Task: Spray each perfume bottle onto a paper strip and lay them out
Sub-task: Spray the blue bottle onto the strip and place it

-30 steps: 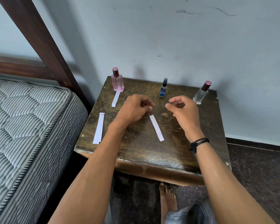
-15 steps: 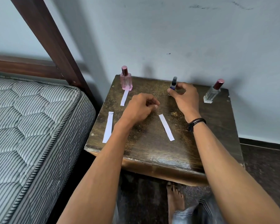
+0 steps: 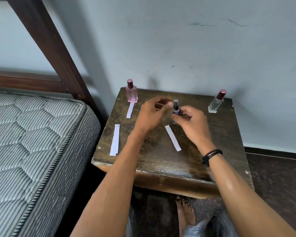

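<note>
Done (judged): far strip (image 3: pixel 130 110) is laid before pink bottle (image 3: pixel 131 92) | now: small blue bottle (image 3: pixel 176 108) is pinched by right hand (image 3: pixel 193 124); left hand (image 3: pixel 152 113) is curled beside its cap, grip cannot be told | left: clear bottle (image 3: pixel 216 104), left strip (image 3: pixel 114 140), centre strip (image 3: pixel 173 138)

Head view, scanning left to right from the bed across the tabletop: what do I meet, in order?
Mattress → long paper strip → pink bottle → left hand → small blue bottle → clear bottle. Left out: right hand and middle strip, which overlap others.
</note>
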The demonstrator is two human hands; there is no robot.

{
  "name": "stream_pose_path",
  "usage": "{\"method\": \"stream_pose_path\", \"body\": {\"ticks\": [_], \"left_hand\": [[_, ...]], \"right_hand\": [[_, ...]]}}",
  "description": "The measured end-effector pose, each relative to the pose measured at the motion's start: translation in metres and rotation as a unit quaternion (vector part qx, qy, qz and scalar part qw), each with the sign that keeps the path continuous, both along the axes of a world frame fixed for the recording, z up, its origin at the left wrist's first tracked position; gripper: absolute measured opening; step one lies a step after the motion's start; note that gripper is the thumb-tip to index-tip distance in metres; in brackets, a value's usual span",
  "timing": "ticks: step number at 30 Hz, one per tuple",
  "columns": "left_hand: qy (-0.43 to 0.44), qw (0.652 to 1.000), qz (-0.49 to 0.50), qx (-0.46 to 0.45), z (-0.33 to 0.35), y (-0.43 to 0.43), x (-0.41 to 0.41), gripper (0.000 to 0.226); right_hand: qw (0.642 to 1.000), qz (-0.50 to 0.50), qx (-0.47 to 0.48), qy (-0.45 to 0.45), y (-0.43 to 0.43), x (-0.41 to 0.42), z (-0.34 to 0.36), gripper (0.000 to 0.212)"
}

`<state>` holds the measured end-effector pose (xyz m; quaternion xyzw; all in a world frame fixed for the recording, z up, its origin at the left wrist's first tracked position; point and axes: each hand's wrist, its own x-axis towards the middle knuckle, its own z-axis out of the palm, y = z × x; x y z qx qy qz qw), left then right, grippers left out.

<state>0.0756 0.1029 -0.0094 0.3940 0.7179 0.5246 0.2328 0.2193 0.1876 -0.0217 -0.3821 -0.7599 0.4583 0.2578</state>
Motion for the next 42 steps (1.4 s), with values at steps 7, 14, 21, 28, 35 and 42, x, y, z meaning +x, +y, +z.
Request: {"method": "stream_pose_path", "body": {"ticks": [7, 14, 21, 28, 35, 42], "left_hand": [[-0.120, 0.990, -0.062, 0.039, 0.004, -0.009, 0.002, 0.023], [-0.129, 0.990, -0.051, 0.039, 0.003, -0.009, -0.005, 0.018], [-0.132, 0.990, -0.028, 0.041, 0.003, 0.000, -0.002, 0.010], [-0.161, 0.986, -0.020, 0.046, 0.002, 0.000, -0.002, 0.015], [-0.170, 0.984, -0.020, 0.038, 0.004, -0.003, -0.005, 0.013], [-0.185, 0.982, -0.024, 0.026, 0.006, -0.008, -0.008, 0.018]], "right_hand": [[1.000, 0.019, 0.007, -0.021, -0.016, 0.009, 0.002, 0.010], [0.998, 0.047, 0.028, -0.042, -0.015, 0.005, 0.005, 0.017], [0.997, 0.046, 0.034, -0.050, -0.012, 0.007, 0.003, 0.030], [0.996, 0.054, 0.039, -0.059, -0.011, 0.009, 0.004, 0.031], [0.993, 0.068, 0.053, -0.079, -0.011, 0.010, 0.002, 0.031], [0.993, 0.095, 0.024, -0.062, -0.008, 0.013, 0.004, 0.023]]}}
